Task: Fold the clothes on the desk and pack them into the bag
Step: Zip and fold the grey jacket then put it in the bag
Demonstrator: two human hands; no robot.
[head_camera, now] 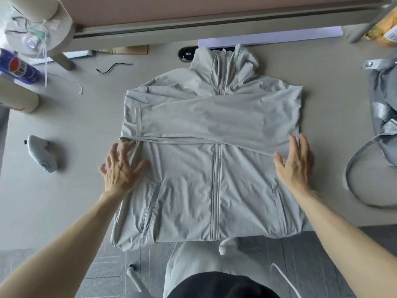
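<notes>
A pale grey zip-up hooded jacket [193, 179] lies flat, front up, in the middle of the desk, its hem at the near edge. Both sleeves are folded across its chest. My left hand [120, 168] lies with spread, straight fingers on the jacket's left edge, just below the folded sleeves. My right hand [295, 162] lies flat with straight fingers on the jacket's right edge at the same height. A grey bag [384, 108] with a long looping strap [352, 179] sits at the desk's right side.
The grey desk [75, 190] carries a grey handheld controller [41, 153] at the left, a blue bottle [19, 67] and a pale cylinder [19, 100] at the far left, and a black cable [111, 67] behind the jacket. A shelf frame [193, 29] runs along the back.
</notes>
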